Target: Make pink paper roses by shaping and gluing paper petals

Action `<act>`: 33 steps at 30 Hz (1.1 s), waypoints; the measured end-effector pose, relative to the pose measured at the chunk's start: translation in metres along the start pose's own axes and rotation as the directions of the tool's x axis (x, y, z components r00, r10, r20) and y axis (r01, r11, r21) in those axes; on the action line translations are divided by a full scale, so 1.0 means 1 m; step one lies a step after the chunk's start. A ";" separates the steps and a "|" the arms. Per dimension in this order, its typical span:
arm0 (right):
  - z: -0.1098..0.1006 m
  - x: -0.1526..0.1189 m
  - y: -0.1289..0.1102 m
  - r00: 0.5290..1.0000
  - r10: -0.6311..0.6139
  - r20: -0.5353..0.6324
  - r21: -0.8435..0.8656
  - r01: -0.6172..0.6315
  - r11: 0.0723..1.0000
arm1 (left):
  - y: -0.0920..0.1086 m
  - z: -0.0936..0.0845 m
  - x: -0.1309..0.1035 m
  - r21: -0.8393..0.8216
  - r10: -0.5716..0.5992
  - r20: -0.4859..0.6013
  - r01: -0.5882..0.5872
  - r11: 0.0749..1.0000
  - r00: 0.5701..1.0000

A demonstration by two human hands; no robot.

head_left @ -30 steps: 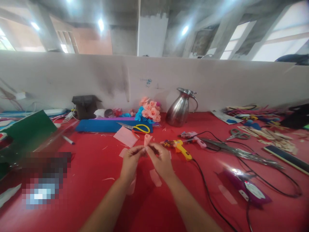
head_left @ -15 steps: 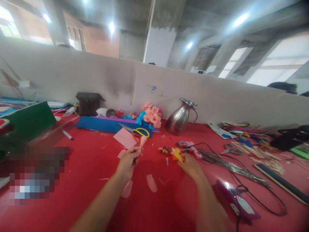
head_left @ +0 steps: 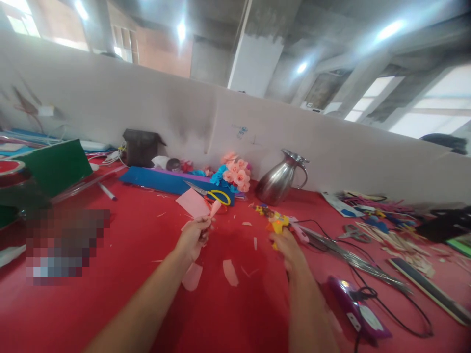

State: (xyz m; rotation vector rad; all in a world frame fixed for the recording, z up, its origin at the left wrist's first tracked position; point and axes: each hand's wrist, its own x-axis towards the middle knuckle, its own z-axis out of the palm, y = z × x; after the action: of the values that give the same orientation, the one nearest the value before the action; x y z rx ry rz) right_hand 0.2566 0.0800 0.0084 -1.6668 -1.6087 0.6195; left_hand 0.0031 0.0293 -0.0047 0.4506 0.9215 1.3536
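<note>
The left hand [head_left: 193, 240] is closed in a pinch, thumb and fingertips gripping the lower end of the rolled pink paper [head_left: 215, 210]. The roll's upper end projects above the fingers, in front of the yellow-handled scissors [head_left: 220, 197]. The right hand [head_left: 289, 247] is curled around the handle of the yellow glue gun [head_left: 278, 225]; the exact placement of its fingers is partly hidden. The gun's nozzle end points to the left and away from the person (an orange light shows on its body). Paper roll and gun are apart.

Just beyond the left hand, a pink sheet [head_left: 192, 202] lies beside the scissors, whose blades rest over the edge of a blue board [head_left: 158, 181]. Nearer the person, two cut pink pieces, a left piece [head_left: 192, 277] and a right piece [head_left: 230, 272], lie flat on the red table [head_left: 239, 321].

Behind the scissors stands a cluster of peach paper flowers [head_left: 237, 175] with blue ones at its left side. A metal jug [head_left: 276, 182] stands to the right of the flowers. To the right of the right hand lie a pink glue gun [head_left: 301, 233], a bundle of silvery rods [head_left: 353, 257], grey scissors [head_left: 356, 234] and a purple box [head_left: 356, 309] with a black cable.
</note>
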 end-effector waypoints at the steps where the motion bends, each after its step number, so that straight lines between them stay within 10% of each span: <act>1: 0.001 -0.006 -0.008 0.997 0.044 0.069 0.178 -0.056 0.982 | 0.000 0.000 0.000 -0.008 -0.001 0.001 0.001 1.000 1.000; 5: 0.002 -0.029 -0.041 0.906 -0.036 0.422 0.561 -0.230 0.796 | 0.000 0.000 -0.001 0.000 0.001 0.004 -0.001 1.000 1.000; 15: 0.014 -0.047 -0.063 0.899 -0.154 0.410 0.715 -0.211 0.667 | 0.002 0.007 -0.008 0.084 0.023 -0.048 -0.019 0.996 0.999; 22: 0.032 -0.050 -0.059 0.976 -0.215 0.046 0.240 0.198 0.950 | 0.002 0.010 -0.009 0.075 0.009 -0.090 -0.002 0.997 0.996; 33: 0.035 -0.064 -0.072 0.927 -0.348 0.141 0.063 0.343 0.937 | 0.004 0.010 -0.009 0.058 0.046 -0.094 -0.041 0.997 0.994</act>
State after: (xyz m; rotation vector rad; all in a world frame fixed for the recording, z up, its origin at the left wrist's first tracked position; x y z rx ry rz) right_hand 0.1773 0.0194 0.0326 -1.2881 -1.9300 0.5981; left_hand 0.0091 0.0242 0.0070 0.4540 1.0357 1.4017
